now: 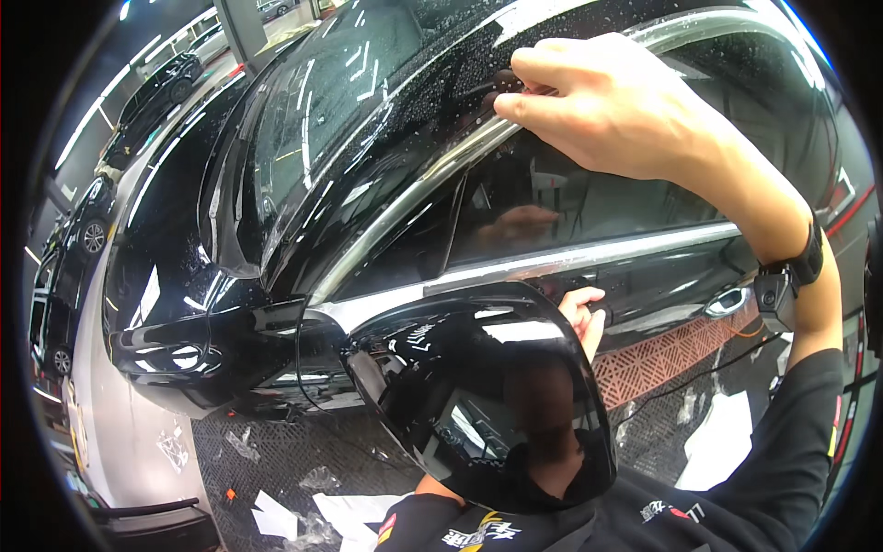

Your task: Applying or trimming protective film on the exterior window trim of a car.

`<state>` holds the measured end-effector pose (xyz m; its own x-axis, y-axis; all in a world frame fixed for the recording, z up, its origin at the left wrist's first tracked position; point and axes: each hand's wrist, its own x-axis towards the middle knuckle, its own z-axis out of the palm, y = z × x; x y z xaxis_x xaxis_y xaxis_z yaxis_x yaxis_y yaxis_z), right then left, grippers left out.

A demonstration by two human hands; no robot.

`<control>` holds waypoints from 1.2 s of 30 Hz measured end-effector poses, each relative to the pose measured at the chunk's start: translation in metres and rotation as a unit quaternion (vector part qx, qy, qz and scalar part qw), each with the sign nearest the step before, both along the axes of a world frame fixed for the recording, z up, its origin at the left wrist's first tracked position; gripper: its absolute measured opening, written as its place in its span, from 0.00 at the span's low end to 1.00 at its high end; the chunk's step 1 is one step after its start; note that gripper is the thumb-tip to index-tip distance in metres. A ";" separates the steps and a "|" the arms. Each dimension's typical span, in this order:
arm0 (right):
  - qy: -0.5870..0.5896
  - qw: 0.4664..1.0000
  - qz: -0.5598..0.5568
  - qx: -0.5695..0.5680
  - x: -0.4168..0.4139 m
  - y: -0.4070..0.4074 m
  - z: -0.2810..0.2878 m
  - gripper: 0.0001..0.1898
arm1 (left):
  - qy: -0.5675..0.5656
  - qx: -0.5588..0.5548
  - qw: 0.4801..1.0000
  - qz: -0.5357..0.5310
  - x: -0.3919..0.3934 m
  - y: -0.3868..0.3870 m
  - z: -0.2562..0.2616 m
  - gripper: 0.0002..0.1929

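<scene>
My right hand (600, 103) is raised over the upper door frame of a black car, its thumb and fingertips brought close together at the wet roof edge (441, 114). Whether anything thin lies between those fingertips cannot be told. Below them runs the bright window trim (414, 207). My left hand (585, 317) shows only partly past the glossy black side mirror housing (483, 386), which hides the rest. Its visible fingers are apart near the door panel (655, 297), with nothing seen in them. Water drops dot the roof pillar and windshield (331, 90).
A door handle (730, 302) sits to the right. Dark grid mats (276, 455) and a reddish floor grating (655, 366) lie below, with white sheets (717, 441), clear plastic scraps (321, 477) and a black cable (679, 386). Other cars (155, 90) stand at the left.
</scene>
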<state>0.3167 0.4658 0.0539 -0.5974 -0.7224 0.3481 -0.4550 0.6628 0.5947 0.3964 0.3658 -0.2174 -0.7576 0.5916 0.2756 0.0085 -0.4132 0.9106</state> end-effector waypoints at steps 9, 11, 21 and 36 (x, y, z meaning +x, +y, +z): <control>0.012 1.000 -0.022 0.000 0.008 0.024 0.010 0.09 | -0.110 0.067 0.991 -0.028 0.001 0.009 0.014 0.19; 0.012 1.000 -0.023 0.004 0.005 0.027 0.014 0.09 | -0.065 0.137 0.988 0.033 -0.003 0.023 0.023 0.20; 0.005 1.000 0.003 0.023 0.005 0.041 0.019 0.12 | -0.113 0.367 0.894 0.231 -0.048 0.056 0.107 0.32; -0.045 0.999 -0.018 0.010 0.009 0.039 0.027 0.08 | -0.272 0.416 0.844 0.201 -0.070 0.041 0.130 0.20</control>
<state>0.3255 0.5045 0.0813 -0.6508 -0.7070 0.2768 -0.4840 0.6672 0.5662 0.3263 0.4070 -0.0872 -0.9995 0.0293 0.0145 -0.0254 -0.9751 0.2205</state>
